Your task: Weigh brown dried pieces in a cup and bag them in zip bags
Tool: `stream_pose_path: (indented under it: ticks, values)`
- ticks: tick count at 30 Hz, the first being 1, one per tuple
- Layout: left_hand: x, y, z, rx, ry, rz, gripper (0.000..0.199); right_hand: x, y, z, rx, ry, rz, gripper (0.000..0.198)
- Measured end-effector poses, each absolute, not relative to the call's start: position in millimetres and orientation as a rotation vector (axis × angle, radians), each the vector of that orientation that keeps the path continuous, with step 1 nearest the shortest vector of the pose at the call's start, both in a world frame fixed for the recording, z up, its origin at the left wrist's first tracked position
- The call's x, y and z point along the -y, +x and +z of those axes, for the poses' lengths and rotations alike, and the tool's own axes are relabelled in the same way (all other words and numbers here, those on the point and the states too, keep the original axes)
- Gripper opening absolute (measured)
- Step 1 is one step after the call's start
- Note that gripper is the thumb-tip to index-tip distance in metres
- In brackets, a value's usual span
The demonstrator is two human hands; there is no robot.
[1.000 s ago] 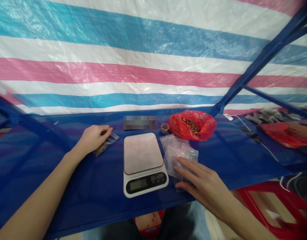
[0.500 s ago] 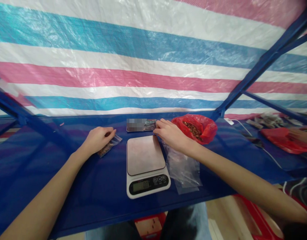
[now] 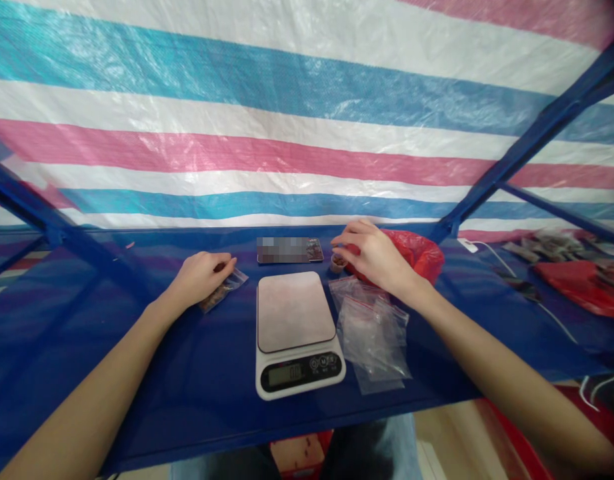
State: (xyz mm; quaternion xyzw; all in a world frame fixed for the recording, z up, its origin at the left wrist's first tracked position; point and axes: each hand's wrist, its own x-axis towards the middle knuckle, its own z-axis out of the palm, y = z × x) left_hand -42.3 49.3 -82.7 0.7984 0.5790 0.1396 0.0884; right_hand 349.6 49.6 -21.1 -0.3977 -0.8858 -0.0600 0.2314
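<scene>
Since half a second ago, the right hand (image 3: 379,257) has moved from the edge of the dark flat device (image 3: 314,251) to the small cup (image 3: 338,265), beyond the right back corner of the scale (image 3: 297,313). Its fingers are curled over the cup; whether the fingertips meet or hold anything, I cannot tell. The left hand (image 3: 201,277) stays left of the scale, thumb and fingers pinched together on a small zip bag (image 3: 214,298) containing brown pieces.

The cup holds brown pieces. The red bag (image 3: 427,257), behind and right of the scale, has its contents hidden by the right hand. Flat clear bags (image 3: 377,340) overlap just right of the scale, with a red line along one top. Below the scale, past the table edge, a red box (image 3: 327,439) has brown bits inside.

The scale's display reads 0.0, and one button bears an M. The device's screen is blurred.
</scene>
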Motion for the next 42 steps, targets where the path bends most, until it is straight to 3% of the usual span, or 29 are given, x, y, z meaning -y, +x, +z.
stream_pose_path:
  ticks: [9, 17, 23, 30, 37, 42]
  values:
    - [-49, -42, -82, -1.752, 2.365, 0.395, 0.046, -59, 372, -28, 2.4, -1.125, 0.029, 0.016]
    - [-49, -42, -82, -1.751, 2.359, 0.4, 0.046, -71, 456, -20, 2.307, -1.378, 0.267, 0.017]
    - [-48, -41, -82, -1.758, 2.342, 0.41, 0.045, -77, 458, -65, 2.538, -1.472, -0.071, 0.046]
    - [-47, -42, -84, -1.78, 2.312, 0.422, 0.046, -75, 448, -70, 2.516, -1.423, -0.136, 0.054]
    - [-43, -42, -84, -1.792, 2.278, 0.478, 0.045, -69, 441, -52, 2.33, -1.301, -0.049, 0.029]
    - [-42, -43, -83, -1.786, 2.264, 0.491, 0.045, -60, 435, -43, 2.127, -1.265, -0.058, 0.022]
